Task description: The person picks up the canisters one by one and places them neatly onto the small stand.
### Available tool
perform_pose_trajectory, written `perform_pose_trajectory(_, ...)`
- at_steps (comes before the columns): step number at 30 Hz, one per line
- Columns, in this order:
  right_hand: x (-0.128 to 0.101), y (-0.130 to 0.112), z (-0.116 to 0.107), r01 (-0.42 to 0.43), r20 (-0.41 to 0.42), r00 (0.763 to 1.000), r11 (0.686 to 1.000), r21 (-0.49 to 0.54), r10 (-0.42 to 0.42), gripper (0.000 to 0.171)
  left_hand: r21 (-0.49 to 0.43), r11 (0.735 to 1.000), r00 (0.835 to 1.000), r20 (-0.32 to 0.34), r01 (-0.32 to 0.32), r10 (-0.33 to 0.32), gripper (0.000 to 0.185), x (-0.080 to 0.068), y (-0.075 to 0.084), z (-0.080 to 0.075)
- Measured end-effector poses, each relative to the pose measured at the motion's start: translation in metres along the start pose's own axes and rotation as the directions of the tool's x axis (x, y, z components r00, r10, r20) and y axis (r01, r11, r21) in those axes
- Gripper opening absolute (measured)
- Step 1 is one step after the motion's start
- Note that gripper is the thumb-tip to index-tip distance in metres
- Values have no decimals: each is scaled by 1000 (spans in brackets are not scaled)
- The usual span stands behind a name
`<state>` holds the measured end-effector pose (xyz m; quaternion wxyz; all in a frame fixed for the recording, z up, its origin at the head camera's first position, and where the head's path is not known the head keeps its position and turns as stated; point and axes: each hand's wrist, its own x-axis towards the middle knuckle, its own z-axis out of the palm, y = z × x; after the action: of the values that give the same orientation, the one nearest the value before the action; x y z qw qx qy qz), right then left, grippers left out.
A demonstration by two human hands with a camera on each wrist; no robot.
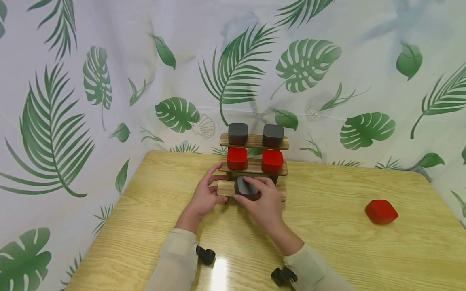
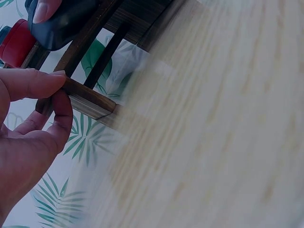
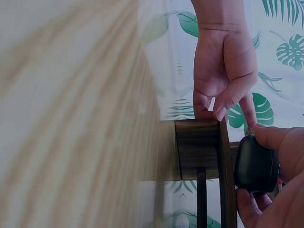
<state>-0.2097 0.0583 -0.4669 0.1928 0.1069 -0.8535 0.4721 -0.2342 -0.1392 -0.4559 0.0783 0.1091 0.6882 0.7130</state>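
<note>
A small wooden stand with three tiers [image 1: 226,188] stands on the table. My left hand [image 1: 205,195] grips the left end of its lowest tier, thumb in front and fingers behind, as the left wrist view also shows. Between thumb and fingers, my right hand [image 1: 267,202] holds a dark grey rounded block [image 1: 246,187] at the lowest tier, left of its middle. In the right wrist view the dark block [image 3: 254,164] is right at the board's surface. Two red blocks [image 1: 237,158] sit on the middle tier, and two dark grey blocks [image 1: 238,134] on the top one.
A loose red block [image 1: 381,211] lies on the wooden table [image 1: 327,242] to the right. Behind the stand hangs a white cloth [image 1: 255,81] with green leaf prints. Black wrist mounts [image 1: 206,255] sit by both sleeves.
</note>
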Motion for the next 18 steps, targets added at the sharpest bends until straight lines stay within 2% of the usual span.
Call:
perform_pose_trajectory(13, 2, -7, 12, 21, -12, 1000, 999, -25, -22, 52, 31, 999, 1000, 0, -23, 23, 101, 0, 0, -2)
perform_pose_trajectory(18, 3, -9, 16, 4, -3, 1000, 999, -34, -4, 52, 35, 999, 1000, 1, -28, 28, 101, 0, -1, -2)
